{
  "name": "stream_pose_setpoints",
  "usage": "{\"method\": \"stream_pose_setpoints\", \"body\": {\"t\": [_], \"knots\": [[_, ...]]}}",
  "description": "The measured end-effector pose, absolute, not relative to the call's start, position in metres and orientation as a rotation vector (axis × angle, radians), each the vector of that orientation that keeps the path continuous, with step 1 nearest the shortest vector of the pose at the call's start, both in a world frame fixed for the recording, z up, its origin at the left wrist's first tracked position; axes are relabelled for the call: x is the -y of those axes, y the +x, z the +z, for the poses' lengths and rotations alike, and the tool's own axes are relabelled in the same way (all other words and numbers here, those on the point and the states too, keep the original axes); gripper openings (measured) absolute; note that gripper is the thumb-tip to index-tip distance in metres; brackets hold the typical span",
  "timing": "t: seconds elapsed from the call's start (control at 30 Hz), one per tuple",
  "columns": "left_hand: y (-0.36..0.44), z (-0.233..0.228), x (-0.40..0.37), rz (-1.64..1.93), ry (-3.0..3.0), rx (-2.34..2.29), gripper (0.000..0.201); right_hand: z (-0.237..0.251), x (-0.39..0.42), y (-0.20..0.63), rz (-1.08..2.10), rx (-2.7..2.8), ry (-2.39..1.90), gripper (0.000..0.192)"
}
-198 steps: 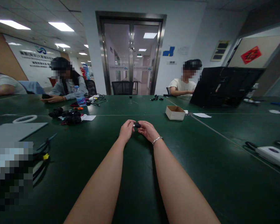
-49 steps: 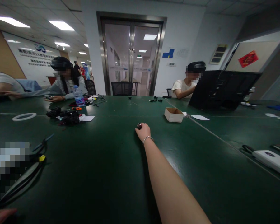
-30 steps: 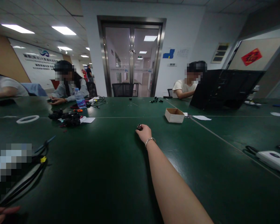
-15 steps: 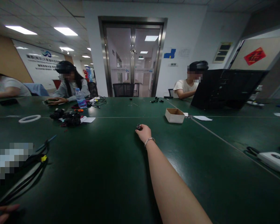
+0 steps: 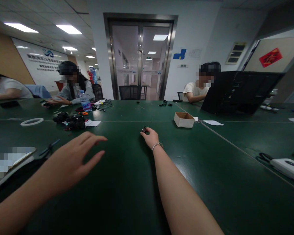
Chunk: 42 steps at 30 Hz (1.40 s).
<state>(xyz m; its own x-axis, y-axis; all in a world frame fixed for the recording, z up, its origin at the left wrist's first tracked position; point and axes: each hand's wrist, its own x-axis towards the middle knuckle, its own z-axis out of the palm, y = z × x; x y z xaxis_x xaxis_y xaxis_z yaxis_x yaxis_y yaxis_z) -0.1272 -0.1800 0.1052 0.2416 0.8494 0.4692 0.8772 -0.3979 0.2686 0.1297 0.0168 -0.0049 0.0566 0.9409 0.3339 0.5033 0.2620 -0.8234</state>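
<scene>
My right hand (image 5: 150, 137) is stretched far out over the green table (image 5: 127, 182). Its thumb and fingers are closed on a small shiny metal tube (image 5: 144, 129) with a hollow top end, held upright at or just above the tabletop. The tube's lower part is hidden by the fingers. My left hand (image 5: 75, 156) hovers over the table to the left, thumb and fingers apart, with nothing visible between them. Dark cables and a pixelated flat object (image 5: 7, 163) lie beyond its wrist, partly covered by the forearm.
An open cardboard box (image 5: 184, 120) stands right of my right hand. A cluster of black parts (image 5: 72, 121), a white ring (image 5: 32, 122) and a water bottle (image 5: 85, 101) are on the left. A monitor (image 5: 240, 93) and a white device (image 5: 289, 168) are at right. Co-workers sit opposite.
My left hand has come up from the bottom left corner, where a shiny metal thing showed at its fingers, toward the middle. My right hand stays nearly in place with the metal tube.
</scene>
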Motion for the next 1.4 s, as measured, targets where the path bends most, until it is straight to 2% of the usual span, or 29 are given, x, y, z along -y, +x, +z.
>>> {"method": "stream_pose_setpoints", "body": {"t": [0.07,0.23,0.33,0.4,0.5,0.67,0.83,1.0,1.4], "knots": [[-0.090,0.107,0.136,-0.778,-2.589,1.570,0.035,-0.008,-0.020,0.130,0.619,1.563,-1.333,0.014],[-0.006,0.069,0.026,-1.083,-2.685,1.576,0.049,-0.009,-0.024,0.131,0.639,1.575,-1.308,0.022],[0.015,0.039,-0.004,-1.324,-2.707,1.636,0.036,-0.006,-0.023,0.131,0.664,1.578,-1.325,0.031],[0.016,0.024,-0.011,-1.577,-2.653,1.713,0.025,-0.006,-0.023,0.131,0.692,1.559,-1.314,0.028],[0.008,0.007,-0.017,-1.895,-2.570,1.807,0.019,-0.007,-0.025,0.129,0.798,1.472,-1.285,0.023],[-0.005,-0.009,-0.025,-2.129,-2.522,1.927,0.017,-0.007,-0.029,0.129,0.990,1.318,-1.193,0.028],[-0.005,-0.011,-0.027,-2.152,-2.481,1.958,0.016,-0.001,-0.030,0.137,1.194,1.161,-1.011,0.012],[-0.005,-0.009,-0.025,-2.217,-2.484,1.961,0.018,0.000,-0.029,0.144,1.301,1.050,-0.959,0.021],[-0.006,-0.011,-0.031,-2.311,-2.482,1.995,0.020,0.007,-0.021,0.149,1.421,0.989,-0.867,0.015]]}}
